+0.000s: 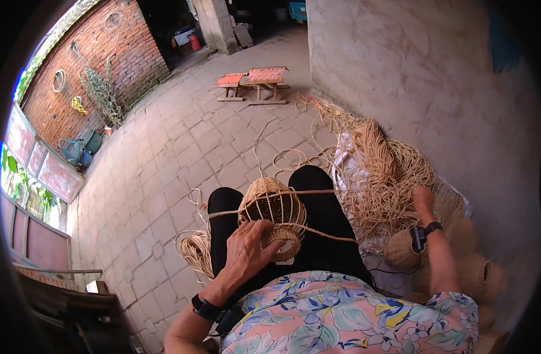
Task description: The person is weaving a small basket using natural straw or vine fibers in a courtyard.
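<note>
Between my knees rests a partly woven basket of tan cord, with bare upright ribs showing along its open middle and a narrow ring-shaped neck toward me. My left hand grips the basket by this neck, thumb on the ring and fingers over the ribs. Cord strands run out from the basket to both sides across my thighs. Out to the right, my right hand is at a large heap of loose cord, its fingers bent in on the strands; the fingertips are partly hidden.
Finished woven baskets stand beside my right arm, near a plastered wall. A cord coil lies by my left knee. Two low stools stand ahead on the paved floor. Loose strands trail across the paving.
</note>
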Demonstrator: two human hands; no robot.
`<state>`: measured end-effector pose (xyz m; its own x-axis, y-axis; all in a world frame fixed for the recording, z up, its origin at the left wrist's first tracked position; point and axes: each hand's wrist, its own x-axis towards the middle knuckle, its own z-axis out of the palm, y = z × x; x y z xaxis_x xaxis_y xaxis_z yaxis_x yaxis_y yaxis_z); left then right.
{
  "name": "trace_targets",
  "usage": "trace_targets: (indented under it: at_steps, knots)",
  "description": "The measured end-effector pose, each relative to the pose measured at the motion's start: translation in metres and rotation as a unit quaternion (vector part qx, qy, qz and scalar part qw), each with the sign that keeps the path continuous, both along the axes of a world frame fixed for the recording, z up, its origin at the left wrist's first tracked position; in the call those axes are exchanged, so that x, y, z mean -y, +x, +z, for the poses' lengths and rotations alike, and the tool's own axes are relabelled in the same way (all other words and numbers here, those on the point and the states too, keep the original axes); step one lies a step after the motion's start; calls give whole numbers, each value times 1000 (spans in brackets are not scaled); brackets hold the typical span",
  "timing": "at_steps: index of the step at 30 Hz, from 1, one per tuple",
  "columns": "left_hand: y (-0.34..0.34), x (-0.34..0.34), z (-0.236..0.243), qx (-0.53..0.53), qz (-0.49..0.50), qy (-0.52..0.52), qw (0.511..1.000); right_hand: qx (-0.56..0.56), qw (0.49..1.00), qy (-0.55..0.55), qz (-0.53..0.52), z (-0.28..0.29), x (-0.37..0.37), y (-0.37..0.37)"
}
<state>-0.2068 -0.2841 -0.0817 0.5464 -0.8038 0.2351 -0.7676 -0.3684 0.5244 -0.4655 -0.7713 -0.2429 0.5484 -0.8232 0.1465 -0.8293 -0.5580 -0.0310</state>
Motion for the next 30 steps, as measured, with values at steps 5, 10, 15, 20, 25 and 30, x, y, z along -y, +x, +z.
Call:
trace_targets:
  at_steps: [5, 10, 15, 20, 25, 30]
  knots:
    - [-1, 1, -2, 0, 4, -4, 1000, 221, 959, 22, 178, 20, -51, 54]
    - [0, 5, -4, -6, -2, -2, 1000, 341, 805, 128, 469, 102, -211, 185]
    - [-1, 5, -3, -3, 9, 0, 1000, 319, 772, 219, 504, 107, -239, 189]
    - [-3, 5, 0, 24, -4, -4, 1000, 146, 955, 54, 252, 8, -72, 93]
    - [-9, 9, 12, 179, 30, -8, 983, 52, 857, -448, 248, -4, -8, -10]
    - [-2, 7, -2, 186, -48, -22, 981, 165, 631, 683, 330, 115, -170, 69]
